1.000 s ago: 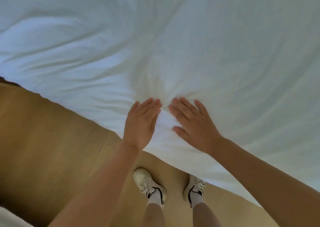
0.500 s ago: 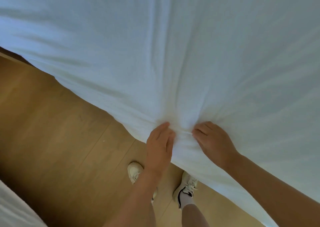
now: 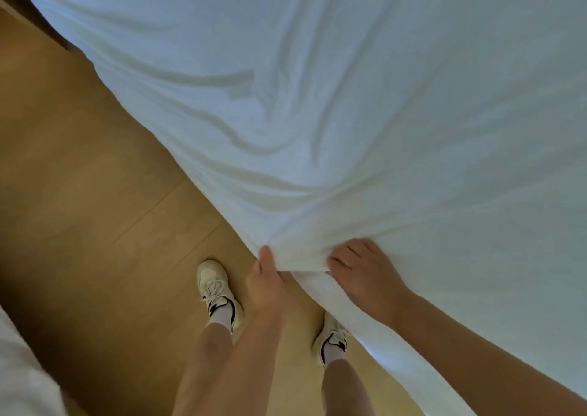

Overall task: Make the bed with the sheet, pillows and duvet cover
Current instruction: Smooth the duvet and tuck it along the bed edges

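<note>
Sheet (image 3: 349, 98) edge is all bunched, left hand (image 3: 265, 284) pinching it, right hand (image 3: 365, 276) fingers curled gripping it.

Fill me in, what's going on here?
Bed-making in progress. A person stands on the wood floor and grips the near edge of the white sheet with both hands. The left hand pinches it with the thumb on top, and the right hand curls its fingers into the fabric just beside it. The sheet is bunched between the hands and wrinkled further across. No pillows are visible.
</note>
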The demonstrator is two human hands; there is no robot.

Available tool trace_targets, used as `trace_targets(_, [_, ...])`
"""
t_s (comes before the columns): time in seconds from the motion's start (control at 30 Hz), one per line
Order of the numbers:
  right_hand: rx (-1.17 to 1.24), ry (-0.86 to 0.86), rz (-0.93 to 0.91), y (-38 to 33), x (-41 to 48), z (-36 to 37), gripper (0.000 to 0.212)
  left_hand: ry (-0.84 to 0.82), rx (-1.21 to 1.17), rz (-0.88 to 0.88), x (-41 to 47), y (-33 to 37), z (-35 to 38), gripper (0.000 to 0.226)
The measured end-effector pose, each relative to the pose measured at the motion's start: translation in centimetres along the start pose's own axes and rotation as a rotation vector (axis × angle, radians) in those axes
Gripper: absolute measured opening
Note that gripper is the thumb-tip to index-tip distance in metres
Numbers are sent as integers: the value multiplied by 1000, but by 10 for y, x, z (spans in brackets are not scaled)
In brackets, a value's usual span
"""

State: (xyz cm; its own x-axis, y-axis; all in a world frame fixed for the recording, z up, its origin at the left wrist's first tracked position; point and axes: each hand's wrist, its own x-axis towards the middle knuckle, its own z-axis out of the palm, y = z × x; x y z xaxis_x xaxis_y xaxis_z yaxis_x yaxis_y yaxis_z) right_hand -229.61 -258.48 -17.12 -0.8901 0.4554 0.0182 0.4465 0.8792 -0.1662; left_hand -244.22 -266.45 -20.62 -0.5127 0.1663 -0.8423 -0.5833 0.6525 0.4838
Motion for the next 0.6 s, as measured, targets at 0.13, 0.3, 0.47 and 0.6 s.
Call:
trace_targets(0.13, [37, -13, -184, 2, -22, 1, 19, 24, -54, -55, -12, -31, 6, 45])
trace_targets(0.3, [127, -22, -190, 5, -52, -3, 28, 105, -39, -150, -30, -47, 50, 28])
trace_targets(0.47, [31, -36, -98, 29, -115, -15, 42, -24, -73, -164, -99, -103, 89, 38])
trace_targets(0.6, [17, -40, -65, 60, -185, -24, 24, 220, 169, 14, -132, -127, 105, 46])
